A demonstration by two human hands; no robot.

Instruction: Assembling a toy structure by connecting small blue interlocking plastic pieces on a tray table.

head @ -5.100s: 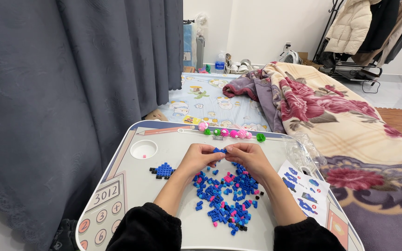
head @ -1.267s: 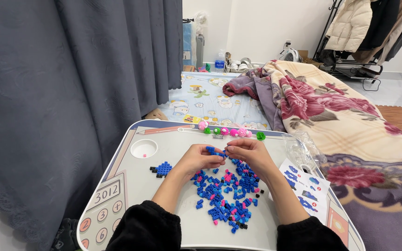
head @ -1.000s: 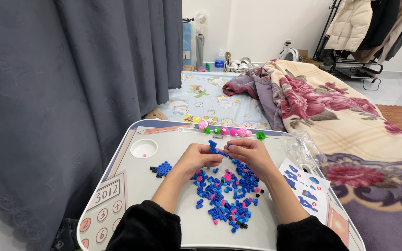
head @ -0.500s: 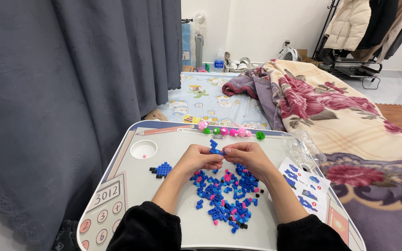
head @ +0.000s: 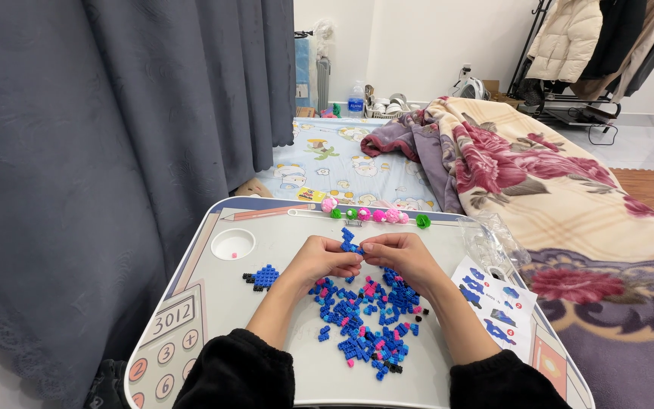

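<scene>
Blue plastic, a small assembly of tiny building bricks (head: 350, 241), sits pinched between the fingertips of both hands above the middle of the table. The left hand (head: 319, 259) closes its grip on the assembly's lower left side, thumb and forefinger curled tight; the right hand (head: 399, 255) meets it from the other side, its grip likewise closed on the piece, so the two sets of fingertips nearly touch. The top of the assembly sticks up clear of the fingers.

Just below the hands, between the forearms in black sleeves, lies a loose heap of blue, pink and black bricks (head: 369, 322). To the left of the left wrist, apart from the heap, rests a small flat blue brick shape with black edge pieces (head: 264, 277), and beyond it a round white cup recess (head: 232, 244) in the pale grey lap table (head: 448, 379). A row of pink and green bead-like pieces (head: 376, 216) lines the far edge. Right of the right forearm lies a printed instruction sheet (head: 496, 298), with a crumpled clear plastic bag (head: 490, 242) just above it. A floral blanket (head: 539, 174) lies beyond.
</scene>
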